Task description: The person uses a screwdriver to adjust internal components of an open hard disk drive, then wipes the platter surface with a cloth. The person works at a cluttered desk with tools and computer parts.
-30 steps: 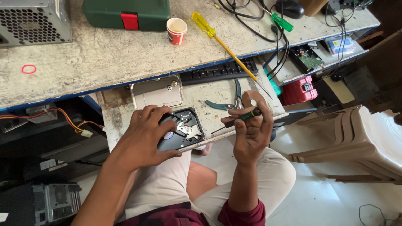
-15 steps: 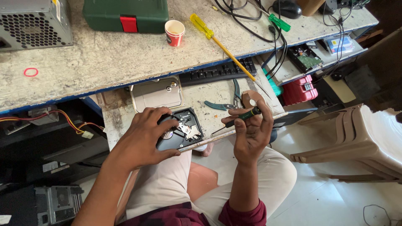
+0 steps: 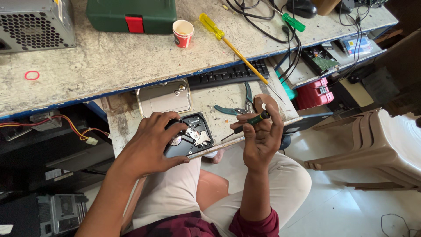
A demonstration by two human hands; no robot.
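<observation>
- The left hand (image 3: 151,142) lies spread over the left part of an opened hard drive (image 3: 193,138) at the centre of the frame, fingers curled around its edges and gripping it; the hand hides much of the drive, platter included.
- The drive rests on a pull-out shelf (image 3: 215,98) under the desk (image 3: 96,61), just above the person's knees.
- The right hand (image 3: 261,136) is closed around a small screwdriver (image 3: 247,122) with a black and green handle; its tip slants down towards the drive's right edge, and whether it touches is hard to tell.
- A metal lid (image 3: 164,97) lies flat just above the drive, and pliers (image 3: 234,108) with blue-green handles lie right of it, partly behind the right hand.
- A black keyboard (image 3: 228,74) sits half tucked under the desk edge.
- On the desk: a long yellow screwdriver (image 3: 228,44), a paper cup (image 3: 183,33), and a green case (image 3: 131,15) cut off by the top edge.
- A grey perforated box (image 3: 35,24) is cropped in the upper left.
</observation>
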